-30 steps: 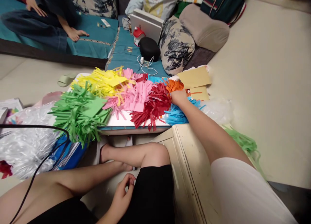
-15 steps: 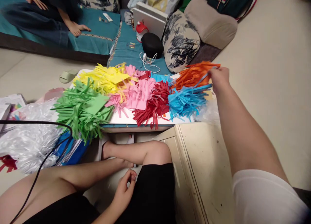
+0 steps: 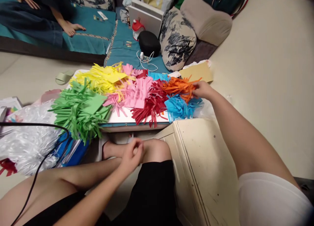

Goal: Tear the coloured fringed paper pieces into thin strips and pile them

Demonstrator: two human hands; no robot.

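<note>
At the right end of the low table, my right hand (image 3: 203,89) is closed on the edge of a bunch of orange fringed paper (image 3: 180,86). Just below it lies a blue fringed bunch (image 3: 181,106). Dark red (image 3: 153,103), pink (image 3: 138,92), yellow (image 3: 100,76) and green fringed bunches (image 3: 79,108) spread leftward across the white tabletop (image 3: 120,117). Above my knees, my left hand (image 3: 133,152) is loosely curled, thumb against fingers, slightly blurred. I see nothing in it, and it touches no paper.
A cream cabinet (image 3: 203,154) stands close on my right. Clear plastic (image 3: 29,134) and blue folders (image 3: 76,154) lie left, where a black cable (image 3: 36,124) crosses the view. Behind are a tan envelope (image 3: 197,72) and a teal sofa where a person sits.
My right hand has moved left and down with the orange fringed paper, uncovering the tan envelope behind. My left hand has risen from my lap toward the table. The view has shifted slightly.
</note>
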